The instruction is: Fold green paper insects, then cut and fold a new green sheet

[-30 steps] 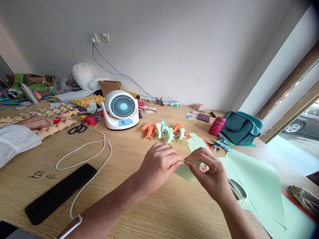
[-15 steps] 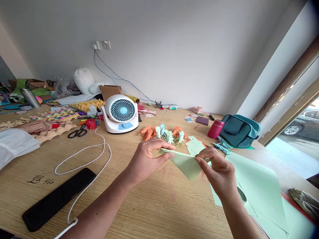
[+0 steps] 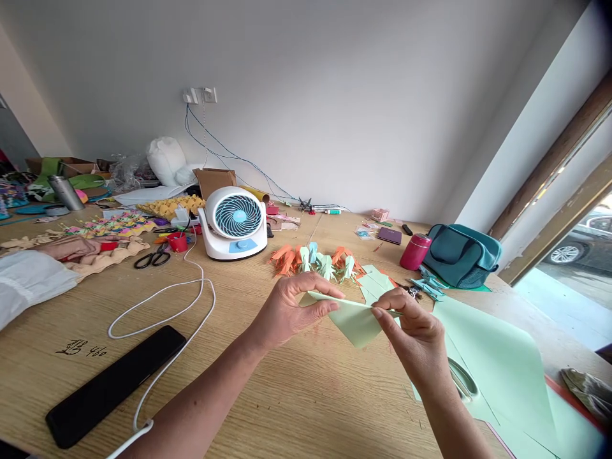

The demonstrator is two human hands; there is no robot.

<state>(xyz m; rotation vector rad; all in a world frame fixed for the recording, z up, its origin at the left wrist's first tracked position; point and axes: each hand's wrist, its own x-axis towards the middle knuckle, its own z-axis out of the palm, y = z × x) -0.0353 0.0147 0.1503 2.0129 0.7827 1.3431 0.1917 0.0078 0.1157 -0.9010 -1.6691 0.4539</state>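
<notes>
A pale green sheet of paper (image 3: pixel 358 324), folded with a point hanging downward, is held above the table between both hands. My left hand (image 3: pixel 289 310) pinches its upper fold near the left end, thumb in front and fingers behind. On the right side of the same fold, my right hand (image 3: pixel 411 325) grips it between thumb and fingertips. Behind the paper lie orange folded paper figures (image 3: pixel 285 260) and pale green ones (image 3: pixel 326 266). Green-handled scissors (image 3: pixel 463 380) rest partly hidden by my right wrist, beside a large green sheet (image 3: pixel 497 357).
A white fan (image 3: pixel 234 223) stands back left, with black scissors (image 3: pixel 153 256) and a white cable (image 3: pixel 165 290) nearby. A black phone-like slab (image 3: pixel 117 386) lies front left. At right are a pink flask (image 3: pixel 415 252) and a teal bag (image 3: pixel 461 255). A co-worker's sleeve (image 3: pixel 36 280) reaches in from the left.
The view has shifted slightly. Both hands keep their hold on the paper, and my right hand sits slightly closer to my left. At left, the co-worker's hand has moved a little.
</notes>
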